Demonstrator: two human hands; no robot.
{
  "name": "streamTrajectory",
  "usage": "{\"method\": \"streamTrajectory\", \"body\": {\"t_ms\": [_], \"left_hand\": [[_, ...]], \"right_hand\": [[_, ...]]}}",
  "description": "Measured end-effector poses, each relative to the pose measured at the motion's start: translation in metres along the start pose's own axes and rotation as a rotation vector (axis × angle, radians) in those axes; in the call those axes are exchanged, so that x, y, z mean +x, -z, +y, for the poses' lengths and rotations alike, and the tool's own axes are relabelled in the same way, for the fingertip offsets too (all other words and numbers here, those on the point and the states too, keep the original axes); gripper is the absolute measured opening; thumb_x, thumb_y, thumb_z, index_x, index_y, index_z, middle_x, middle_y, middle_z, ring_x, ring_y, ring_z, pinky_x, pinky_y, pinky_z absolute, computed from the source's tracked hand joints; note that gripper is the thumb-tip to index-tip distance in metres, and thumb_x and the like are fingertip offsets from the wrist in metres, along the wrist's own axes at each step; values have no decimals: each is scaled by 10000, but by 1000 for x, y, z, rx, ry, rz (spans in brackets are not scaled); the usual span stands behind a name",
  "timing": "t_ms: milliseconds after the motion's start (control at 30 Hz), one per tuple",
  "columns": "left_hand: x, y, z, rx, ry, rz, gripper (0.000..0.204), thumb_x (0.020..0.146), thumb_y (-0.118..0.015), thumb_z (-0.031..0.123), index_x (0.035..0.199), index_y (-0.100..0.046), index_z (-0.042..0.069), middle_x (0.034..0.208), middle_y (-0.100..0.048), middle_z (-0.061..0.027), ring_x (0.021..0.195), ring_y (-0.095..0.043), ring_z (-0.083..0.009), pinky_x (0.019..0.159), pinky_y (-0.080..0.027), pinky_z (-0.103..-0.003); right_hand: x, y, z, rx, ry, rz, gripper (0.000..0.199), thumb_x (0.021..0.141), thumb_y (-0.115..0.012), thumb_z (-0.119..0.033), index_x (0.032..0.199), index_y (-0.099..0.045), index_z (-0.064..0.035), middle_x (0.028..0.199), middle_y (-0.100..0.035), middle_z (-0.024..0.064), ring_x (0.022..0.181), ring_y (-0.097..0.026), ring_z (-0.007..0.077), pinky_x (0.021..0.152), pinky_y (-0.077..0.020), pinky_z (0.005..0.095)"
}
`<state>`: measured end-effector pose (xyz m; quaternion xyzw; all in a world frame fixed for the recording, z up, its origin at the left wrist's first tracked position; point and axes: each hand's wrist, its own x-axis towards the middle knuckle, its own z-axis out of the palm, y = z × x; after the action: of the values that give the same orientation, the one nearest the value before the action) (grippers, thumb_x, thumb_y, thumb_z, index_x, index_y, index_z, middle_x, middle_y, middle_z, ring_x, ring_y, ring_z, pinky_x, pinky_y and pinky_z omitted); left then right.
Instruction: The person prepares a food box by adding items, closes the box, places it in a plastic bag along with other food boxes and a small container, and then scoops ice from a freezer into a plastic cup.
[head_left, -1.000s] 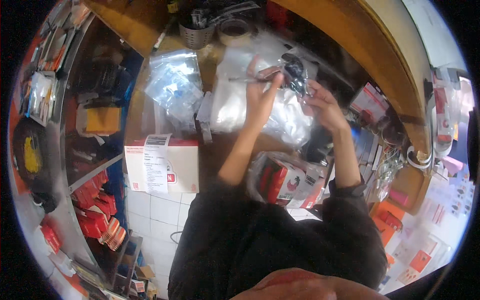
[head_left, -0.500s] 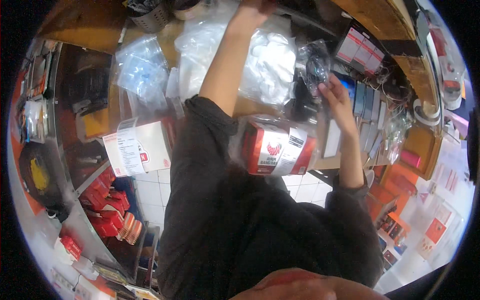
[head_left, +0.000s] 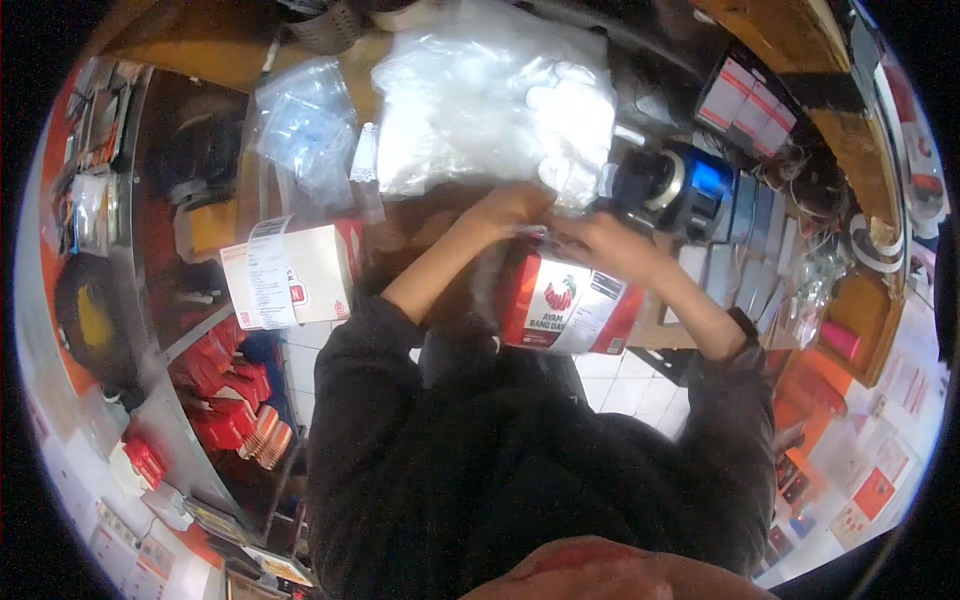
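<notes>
A red and white cardboard box point(head_left: 552, 300) stands at the counter's near edge inside a clear plastic bag, a white printed slip across its face. Over its far side my two hands meet. My right hand point(head_left: 607, 243) is closed on the bag's gathered top point(head_left: 533, 232). Just beyond it, my left hand point(head_left: 512, 208) has curled fingers, partly blurred; what they hold cannot be made out. To the left sits a second white and red box point(head_left: 290, 275) with a long printed slip on it.
A big pile of clear plastic bags point(head_left: 450, 110) covers the far counter, with smaller clear bags point(head_left: 305, 120) left of it. A dark device with a blue screen point(head_left: 700, 190) stands at the right, beside a row of slim boxes point(head_left: 745, 235). Red packs point(head_left: 225, 400) fill a lower left shelf.
My left hand has come back from the far end of the counter to the bagged box. My right hand has moved left and nearer, away from a clear-wrapped dark item.
</notes>
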<state>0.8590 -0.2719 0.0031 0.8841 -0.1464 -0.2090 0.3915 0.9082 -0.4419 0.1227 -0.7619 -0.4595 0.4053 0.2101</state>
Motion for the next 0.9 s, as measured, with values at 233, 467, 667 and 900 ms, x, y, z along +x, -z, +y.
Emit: {"method": "streamTrajectory", "body": {"t_ms": [233, 467, 667, 900], "left_hand": [[-4, 13, 3, -511, 42, -83, 494, 753, -674, 391, 1073, -547, 37, 975, -614, -141, 883, -592, -256, 759, -474, -358], [1, -17, 2, -146, -98, 95, 371, 612, -709, 284, 928, -647, 100, 948, -637, -153, 871, -608, -307, 765, -473, -411], [-8, -10, 21, -270, -92, 159, 320, 657, -695, 292, 881, -635, 71, 874, -636, -139, 793, -618, -310, 707, -480, -424], [-45, -2, 1, -658, -138, 275, 401, 729, -670, 405, 824, -635, 17, 796, -629, -181, 730, -611, -300, 685, -465, -398]], "right_hand": [[11, -17, 45, -146, -145, -94, 172, 770, -524, -67, 873, -647, -4, 789, -618, 219, 778, -618, 346, 705, -483, 407], [88, 97, -89, -84, 8, 202, 215, 769, -636, -189, 821, -626, 20, 813, -636, 187, 735, -617, 302, 688, -469, 358], [252, 121, -102, -468, 649, 1040, 405, 868, -552, -311, 1156, -534, -27, 939, -625, 163, 852, -595, 346, 829, -444, 397], [214, 104, -142, -19, 893, 1180, 162, 920, -498, -142, 938, -550, 11, 831, -651, 113, 688, -618, 199, 653, -497, 282]]}}
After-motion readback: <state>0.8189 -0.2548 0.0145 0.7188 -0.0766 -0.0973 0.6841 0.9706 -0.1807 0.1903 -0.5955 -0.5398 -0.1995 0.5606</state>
